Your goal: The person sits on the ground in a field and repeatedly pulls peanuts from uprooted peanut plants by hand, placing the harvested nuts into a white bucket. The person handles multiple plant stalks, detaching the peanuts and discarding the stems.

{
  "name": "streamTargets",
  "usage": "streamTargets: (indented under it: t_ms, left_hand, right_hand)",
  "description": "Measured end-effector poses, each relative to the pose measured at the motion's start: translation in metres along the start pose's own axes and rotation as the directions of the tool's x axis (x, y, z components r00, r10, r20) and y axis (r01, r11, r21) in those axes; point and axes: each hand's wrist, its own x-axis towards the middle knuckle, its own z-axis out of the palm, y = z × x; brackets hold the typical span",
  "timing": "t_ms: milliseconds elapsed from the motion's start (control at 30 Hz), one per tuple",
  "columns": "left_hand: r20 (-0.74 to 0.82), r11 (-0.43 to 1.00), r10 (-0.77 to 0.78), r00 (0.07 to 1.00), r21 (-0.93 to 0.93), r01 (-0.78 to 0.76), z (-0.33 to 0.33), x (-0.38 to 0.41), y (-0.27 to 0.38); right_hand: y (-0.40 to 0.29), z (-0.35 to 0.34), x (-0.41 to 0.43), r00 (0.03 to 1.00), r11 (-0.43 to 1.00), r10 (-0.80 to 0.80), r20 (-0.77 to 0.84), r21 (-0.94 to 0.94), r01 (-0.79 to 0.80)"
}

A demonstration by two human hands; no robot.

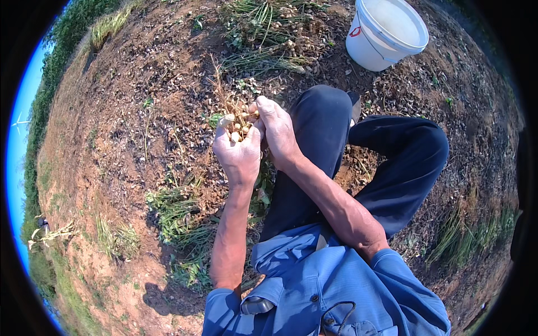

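Observation:
The root end of a peanut plant (235,122), with pale pods and thin brown roots, is between my two hands, left of my knee. My left hand (238,153) is closed around its cluster of pods. Touching it from the right, my right hand (275,126) has its thumb and fingers closed at the cluster's edge; its fingertips are partly hidden. Beyond my hands, pulled peanut plants (262,61) lie on the soil with clusters of pods (294,46) at their right. More green peanut plants (180,218) lie beside my left forearm.
A white plastic bucket (370,46) with a wire handle stands beyond my knees at the upper right. My bent legs (323,126) occupy the middle. Dry leaves and loose soil cover the ground (164,109). Another bundle of green stalks (466,235) lies at the far right.

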Motion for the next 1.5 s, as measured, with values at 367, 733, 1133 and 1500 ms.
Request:
streamTargets:
  t_ms: [367,733,1133,1500]
  left_hand:
    - [0.133,0.949,-0.150,0.980,-0.259,0.181,0.004,0.005,0.006]
    - [0.512,0.741,-0.259,0.819,-0.439,0.508,-0.046,0.016,0.031]
    - [0.380,0.835,-0.326,0.865,-0.314,0.452,-0.098,0.023,-0.021]
    - [0.486,0.793,-0.244,0.839,-0.398,0.462,-0.075,0.024,-0.020]
  right_hand:
    - [0.010,0.000,0.005,0.993,0.987,-0.020,-0.113,0.158,0.038]
    - [-0.014,-0.010,0.000,0.841,0.656,0.333,0.427,0.536,-0.532]
    - [-0.172,-0.112,0.133,0.877,0.513,-0.150,0.456,0.794,-0.326]
    - [-0.123,-0.071,0.052,0.986,0.991,-0.129,0.110,-0.027,0.133]
